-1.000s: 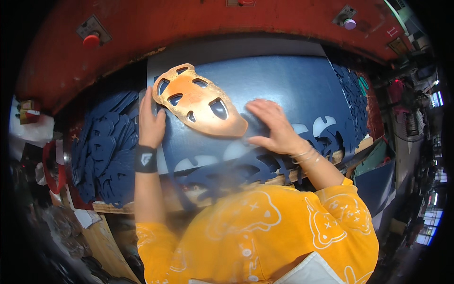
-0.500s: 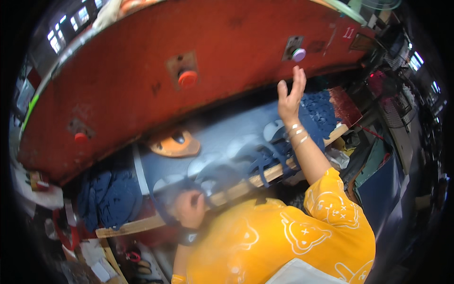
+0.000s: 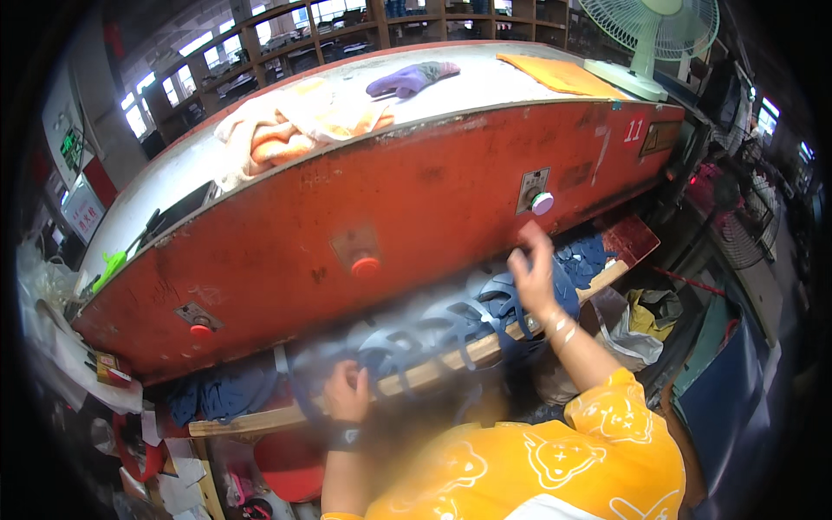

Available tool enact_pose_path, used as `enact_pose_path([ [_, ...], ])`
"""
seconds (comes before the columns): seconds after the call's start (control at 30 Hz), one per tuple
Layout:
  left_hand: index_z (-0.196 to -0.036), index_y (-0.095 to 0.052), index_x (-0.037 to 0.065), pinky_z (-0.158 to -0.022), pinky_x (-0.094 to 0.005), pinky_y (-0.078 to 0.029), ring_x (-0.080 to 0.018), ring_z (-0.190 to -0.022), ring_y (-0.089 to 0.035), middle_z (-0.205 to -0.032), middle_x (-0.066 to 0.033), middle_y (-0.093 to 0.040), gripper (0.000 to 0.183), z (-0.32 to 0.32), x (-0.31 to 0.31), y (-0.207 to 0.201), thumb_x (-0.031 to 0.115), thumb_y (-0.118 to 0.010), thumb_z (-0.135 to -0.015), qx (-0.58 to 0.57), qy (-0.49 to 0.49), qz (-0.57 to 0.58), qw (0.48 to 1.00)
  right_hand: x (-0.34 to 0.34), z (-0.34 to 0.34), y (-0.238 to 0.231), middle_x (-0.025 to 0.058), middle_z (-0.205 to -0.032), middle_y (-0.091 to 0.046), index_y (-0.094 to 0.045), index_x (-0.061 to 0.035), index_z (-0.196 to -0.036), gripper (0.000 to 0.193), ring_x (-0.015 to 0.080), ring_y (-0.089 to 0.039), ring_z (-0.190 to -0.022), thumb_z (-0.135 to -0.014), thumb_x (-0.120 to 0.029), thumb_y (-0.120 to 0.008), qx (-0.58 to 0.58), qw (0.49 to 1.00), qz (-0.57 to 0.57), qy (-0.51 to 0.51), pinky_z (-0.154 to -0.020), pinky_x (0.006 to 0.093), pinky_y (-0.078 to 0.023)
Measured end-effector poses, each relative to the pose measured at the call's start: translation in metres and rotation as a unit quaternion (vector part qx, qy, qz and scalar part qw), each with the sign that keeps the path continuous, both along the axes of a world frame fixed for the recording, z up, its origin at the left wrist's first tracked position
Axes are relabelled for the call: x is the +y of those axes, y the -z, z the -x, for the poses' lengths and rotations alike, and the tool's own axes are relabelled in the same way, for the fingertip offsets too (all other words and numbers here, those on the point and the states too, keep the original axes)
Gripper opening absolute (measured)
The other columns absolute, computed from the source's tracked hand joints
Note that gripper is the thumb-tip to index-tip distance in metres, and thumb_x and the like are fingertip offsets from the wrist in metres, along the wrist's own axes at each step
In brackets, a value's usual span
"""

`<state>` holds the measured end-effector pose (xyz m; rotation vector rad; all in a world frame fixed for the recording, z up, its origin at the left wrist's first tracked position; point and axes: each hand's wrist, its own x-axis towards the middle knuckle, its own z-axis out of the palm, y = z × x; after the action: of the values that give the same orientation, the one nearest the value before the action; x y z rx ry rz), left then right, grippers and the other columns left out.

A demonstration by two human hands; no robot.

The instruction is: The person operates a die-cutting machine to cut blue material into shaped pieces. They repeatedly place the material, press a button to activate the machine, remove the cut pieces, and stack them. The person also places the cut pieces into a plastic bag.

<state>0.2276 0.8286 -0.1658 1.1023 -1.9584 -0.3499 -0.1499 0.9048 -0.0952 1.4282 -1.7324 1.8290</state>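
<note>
My left hand (image 3: 347, 394) is at the front wooden edge (image 3: 433, 368), its fingers curled by the near side of a blue sheet (image 3: 407, 334). Whether a bit of the sheet is in those fingers is hidden. Cut-out holes leave the sheet as thin strips, some drooping over the wood. My right hand (image 3: 535, 273) is raised over the sheet's right part, fingers apart and holding nothing. It is just below a pale round button (image 3: 542, 204) on the red machine beam (image 3: 451, 195), not touching it.
Red buttons (image 3: 366, 267) project from the beam. Blue scraps (image 3: 230, 394) lie at both ends of the bed. On the machine top are a cloth (image 3: 295, 130), a purple glove (image 3: 412, 80), an orange sheet (image 3: 563, 76) and a fan (image 3: 646, 52). Bags (image 3: 624, 334) stand at right.
My view has tilted up, showing the machine top. My right hand has come down from the pale button. The orange cutting die on the sheet is no longer visible. My left hand stays near the wooden edge.
</note>
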Motion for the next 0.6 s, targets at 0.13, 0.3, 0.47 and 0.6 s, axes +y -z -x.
enact_pose_path([
  [0.13, -0.099, -0.059, 0.008, -0.064, -0.0407, -0.046, -0.0293, -0.069, -0.061, -0.07, -0.0084, -0.064, 0.02, 0.006, -0.004, -0.007, 0.018, -0.066, -0.083, -0.022, -0.022, -0.06, 0.998, 0.035, -0.047, 0.038, 0.0092, -0.101, -0.061, -0.067, -0.0107, -0.097, 0.022, 0.032, -0.049, -0.108, -0.078, -0.022, -0.069, 0.215, 0.92, -0.295, -0.143, -0.094, 0.0394, -0.04],
  [0.3, -0.1, -0.057, 0.01, -0.062, -0.0394, -0.043, -0.0263, -0.061, -0.058, -0.065, -0.0057, -0.059, 0.019, 0.009, -0.006, -0.008, 0.016, -0.065, -0.084, -0.061, -0.033, -0.006, 0.998, 0.048, -0.076, 0.036, 0.0064, -0.095, -0.063, -0.068, -0.0126, -0.095, 0.025, 0.0334, -0.048, -0.109, -0.078, -0.03, -0.066, 0.318, 0.884, -0.338, -0.06, -0.091, 0.0453, -0.037],
  [0.47, -0.102, -0.056, 0.011, -0.063, -0.0429, -0.042, -0.0301, -0.066, -0.059, -0.066, -0.0062, -0.06, 0.019, 0.009, -0.006, -0.006, 0.018, -0.062, -0.086, -0.11, -0.057, 0.009, 0.992, 0.045, -0.085, 0.025, 0.0103, -0.095, -0.061, -0.067, -0.0102, -0.097, 0.031, 0.0328, -0.048, -0.109, -0.072, -0.029, -0.07, 0.32, 0.863, -0.388, -0.041, -0.092, 0.0463, -0.034],
  [0.6, -0.102, -0.054, 0.012, -0.066, -0.0456, -0.044, -0.0331, -0.071, -0.061, -0.071, -0.0092, -0.061, 0.017, 0.009, -0.003, -0.003, 0.019, -0.06, -0.087, -0.122, -0.069, -0.017, 0.99, 0.047, -0.083, 0.037, 0.0131, -0.096, -0.061, -0.067, -0.0082, -0.095, 0.029, 0.0296, -0.049, -0.106, -0.077, -0.031, -0.063, 0.339, 0.867, -0.361, -0.046, -0.092, 0.0486, -0.035],
])
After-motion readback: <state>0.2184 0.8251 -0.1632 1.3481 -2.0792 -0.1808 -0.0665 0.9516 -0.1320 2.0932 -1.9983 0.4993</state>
